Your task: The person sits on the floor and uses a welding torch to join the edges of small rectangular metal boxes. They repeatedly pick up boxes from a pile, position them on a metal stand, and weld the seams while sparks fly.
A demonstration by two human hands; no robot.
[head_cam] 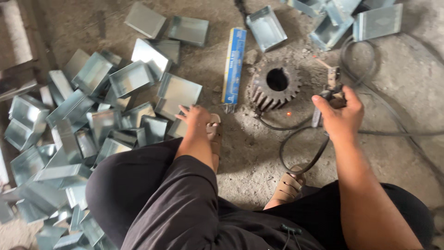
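Note:
My right hand (341, 115) grips a welding electrode holder (331, 90) with a short rod sticking up and a black cable (300, 164) looping back from it. The holder hangs just right of a rusty steel gear (276, 85) lying flat on the concrete floor. A small orange spark glows on the floor below the gear. My left hand (196, 118) reaches down with fingers spread, touching the nearest folded sheet-metal tray (176, 128) at the edge of a pile. I am squatting, with my sandalled feet (286, 187) and dark trousers in the foreground.
A large heap of grey sheet-metal trays (92, 120) covers the floor at left. Several more trays (333, 23) lie at the top right. A long blue box (234, 65) lies left of the gear. Cables (393, 111) run across the floor at right.

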